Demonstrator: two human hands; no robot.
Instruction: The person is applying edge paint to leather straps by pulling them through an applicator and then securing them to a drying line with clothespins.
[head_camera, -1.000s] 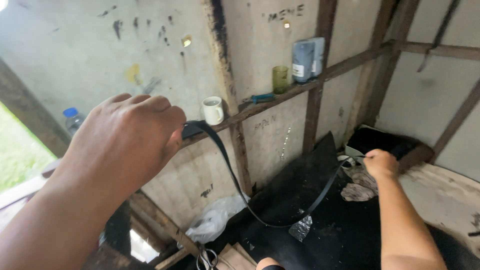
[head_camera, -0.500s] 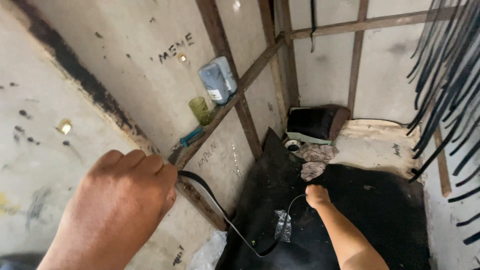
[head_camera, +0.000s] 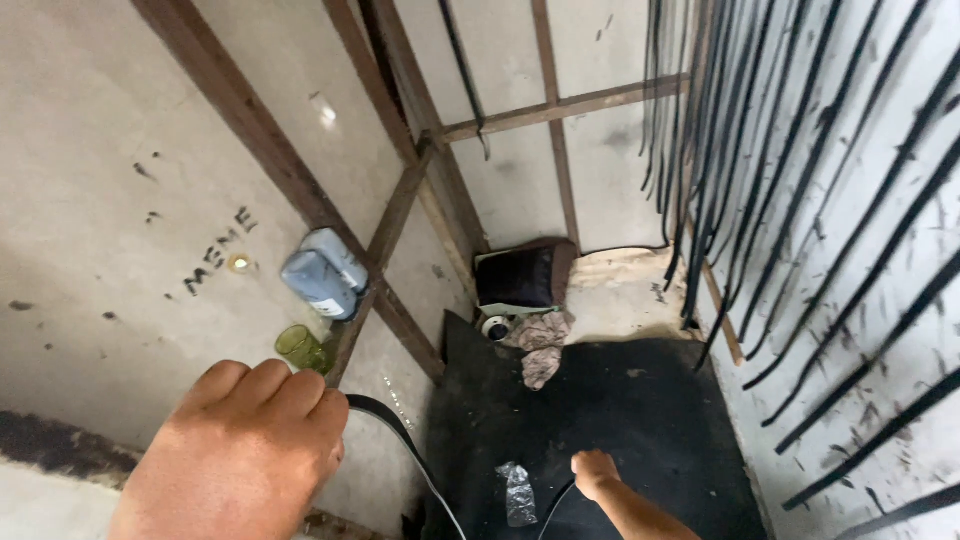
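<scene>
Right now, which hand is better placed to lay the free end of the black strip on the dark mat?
Probably the right hand: it grips the black strip low over the dark mat, while the left hand holds the other end raised by the wall.

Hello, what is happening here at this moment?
A person holds a long black strip stretched between both hands. The left hand is closed on one end, raised near the wall. The right hand grips the other end low, over a black mat. More black strips hang on the right wall. A green glass and a grey-blue container sit on a wooden beam.
</scene>
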